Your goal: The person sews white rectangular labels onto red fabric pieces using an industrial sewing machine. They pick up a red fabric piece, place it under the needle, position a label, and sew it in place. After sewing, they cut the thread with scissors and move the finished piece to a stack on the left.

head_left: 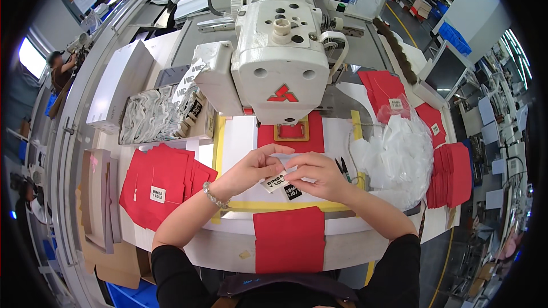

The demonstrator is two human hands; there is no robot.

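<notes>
My left hand (253, 171), a beaded bracelet at its wrist, and my right hand (315, 175) pinch a small cream label (274, 182) between their fingertips. A black label (294, 193) lies just below. Behind them, a yellow frame (306, 131) sits on red fabric (265, 144) under the white sewing machine's head (279, 65). Dark thread snips (342, 168) lie right of my right hand. A stack of red pieces (285, 239) lies at the table's near edge, between my forearms.
Red pieces (142, 182) lie left, beside cardboard trays (94, 199) and a box of grey-white material (148, 114). White plastic bags (394, 165) and more red stacks (451, 174) are at right, below a monitor (445, 68). A co-worker (60, 68) works at far left.
</notes>
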